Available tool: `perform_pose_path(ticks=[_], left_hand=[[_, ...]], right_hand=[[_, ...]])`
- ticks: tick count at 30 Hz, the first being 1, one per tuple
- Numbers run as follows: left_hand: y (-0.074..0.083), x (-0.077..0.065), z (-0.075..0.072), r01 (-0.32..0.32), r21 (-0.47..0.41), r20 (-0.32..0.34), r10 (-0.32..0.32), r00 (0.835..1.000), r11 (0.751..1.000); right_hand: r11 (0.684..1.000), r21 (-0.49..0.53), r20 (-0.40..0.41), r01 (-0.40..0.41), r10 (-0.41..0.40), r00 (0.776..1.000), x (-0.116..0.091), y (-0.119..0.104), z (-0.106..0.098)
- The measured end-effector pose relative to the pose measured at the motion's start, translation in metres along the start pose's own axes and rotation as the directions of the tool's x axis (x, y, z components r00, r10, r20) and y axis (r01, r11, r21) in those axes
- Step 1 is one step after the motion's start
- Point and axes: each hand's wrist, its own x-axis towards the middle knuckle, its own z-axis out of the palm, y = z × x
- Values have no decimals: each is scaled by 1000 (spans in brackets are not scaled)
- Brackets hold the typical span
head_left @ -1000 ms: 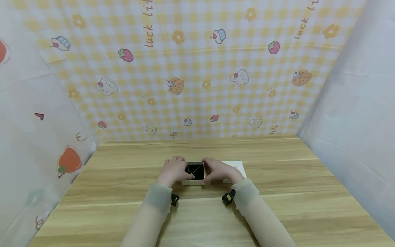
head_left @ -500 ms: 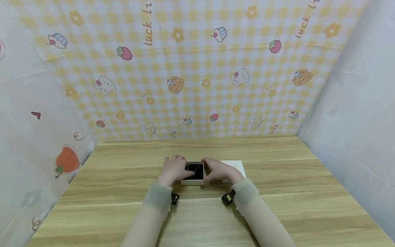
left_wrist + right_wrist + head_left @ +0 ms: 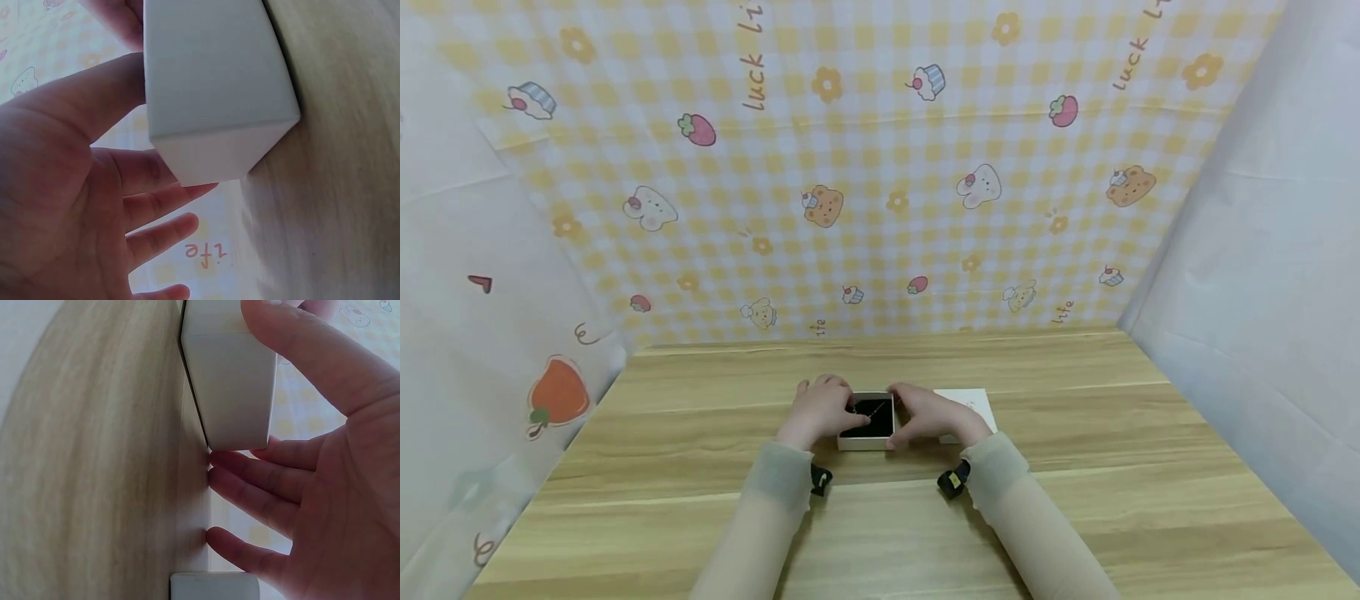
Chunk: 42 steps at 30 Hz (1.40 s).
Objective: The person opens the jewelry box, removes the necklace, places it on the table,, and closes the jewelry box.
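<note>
Yellow-and-white checked cloth (image 3: 880,154) with cartoon prints backs a pale wood-grain tabletop (image 3: 880,533), where an open white box (image 3: 865,445), seemingly of card, sits between two hands. Inside, on a black insert (image 3: 882,427), lies a fine gold-coloured chain (image 3: 877,411); its visible strand slants from the left thumb's tip toward the far right corner. The left hand (image 3: 818,410) is nearer the chain, its thumb reaching over the insert (whether it presses, I cannot tell), other fingers spread. The chain lies left of the right hand (image 3: 928,412), whose thumb and fingers pinch the box's right side, beside a flat white lid (image 3: 976,402).
</note>
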Motion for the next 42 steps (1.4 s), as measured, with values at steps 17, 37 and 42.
perform_pose_path(ticks=[17, 37, 42], left_hand=[[-5, -1, 0, -48, 5, -39, 48, 998, 999], [-5, -6, -2, -72, 72, -74, 78, 994, 995], [-3, -8, -7, -82, 66, -78, 87, 993, 994]], right_hand=[[1000, -15, 6, -2, 2, 1000, 1, -1, -2], [1000, -8, -2, 1, -1, 1000, 1, -2, -1], [1000, -4, -1, -3, 3, 1000, 0, -2, -2]])
